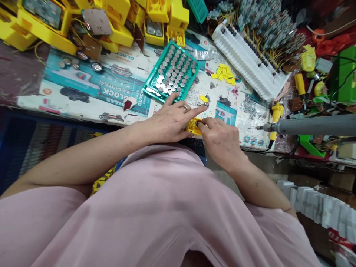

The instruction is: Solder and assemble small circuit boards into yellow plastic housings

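A small yellow plastic case point(192, 127) lies open side up at the table's front edge. My left hand point(171, 120) steadies it between thumb and fingers, with the index finger stretched past its far side. One left fingertip reaches the rim of a green tray point(147, 90) filled with rows of silver button cells point(174, 74). My right hand point(219, 139) pinches a small dark round part point(198, 123) at the case's right end; the fingers partly hide it. Just beyond the case sits a little yellow piece point(204, 98).
Yellow plastic pieces point(224, 73) lie in a pile right of the tray. A white foam holder point(247, 59) carries wired black parts. An electric screwdriver point(314, 125) juts in from the right. Large yellow housings point(116, 33) crowd the back left. Small metal screws point(249, 105) are scattered at right.
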{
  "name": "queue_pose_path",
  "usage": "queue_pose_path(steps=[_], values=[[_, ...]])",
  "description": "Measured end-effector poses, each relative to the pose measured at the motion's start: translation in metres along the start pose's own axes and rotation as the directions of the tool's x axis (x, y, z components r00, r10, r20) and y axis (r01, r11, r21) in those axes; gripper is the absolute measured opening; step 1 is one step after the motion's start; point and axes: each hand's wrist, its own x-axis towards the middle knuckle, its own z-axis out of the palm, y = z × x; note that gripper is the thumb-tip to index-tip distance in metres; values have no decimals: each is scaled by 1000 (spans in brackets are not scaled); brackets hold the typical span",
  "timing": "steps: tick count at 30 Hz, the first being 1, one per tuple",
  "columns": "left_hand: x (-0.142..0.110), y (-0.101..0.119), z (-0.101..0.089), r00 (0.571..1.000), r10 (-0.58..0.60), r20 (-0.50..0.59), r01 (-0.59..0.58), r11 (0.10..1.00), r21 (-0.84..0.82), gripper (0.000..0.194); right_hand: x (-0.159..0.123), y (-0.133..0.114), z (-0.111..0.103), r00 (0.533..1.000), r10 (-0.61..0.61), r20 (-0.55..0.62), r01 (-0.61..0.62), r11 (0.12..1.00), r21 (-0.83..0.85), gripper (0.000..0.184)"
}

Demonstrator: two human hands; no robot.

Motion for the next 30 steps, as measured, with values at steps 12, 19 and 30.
queue_pose_path(steps=[12,19,30], values=[[-1,2,-1,1000,10,5,-10,999,33,70,-15,-11,29,881,-19,-472,-51,990,-133,22],[1,0,-3,999,25,24,-26,998,54,70,-10,-10,19,976,18,-217,-30,998,-53,30],[-19,-16,-31,957,-98,-272,101,995,-3,46,-9,-6,7,994,81,-70,-79,997,26,29]])
